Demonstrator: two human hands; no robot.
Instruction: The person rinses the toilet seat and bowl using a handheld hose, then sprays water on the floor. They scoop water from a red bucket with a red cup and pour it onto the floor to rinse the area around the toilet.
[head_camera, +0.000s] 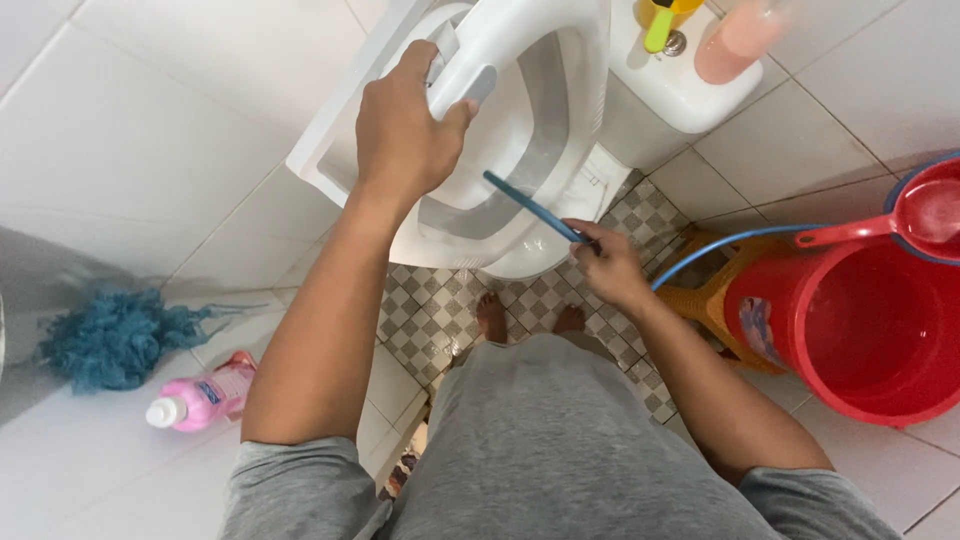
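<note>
Seen from above, the left hand (405, 130) clenches a raised toilet seat (520, 40) at twelve o'clock while the right hand (612, 268) pinches a blue brush handle (532, 207) angled into the bowl (500, 215); a slipping grip could drop the seat onto that hand.

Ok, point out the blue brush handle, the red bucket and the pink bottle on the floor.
blue brush handle (530, 207), head view, mid-handle.
red bucket (868, 400), head view, front rim.
pink bottle (212, 393), head view, its body.
</note>
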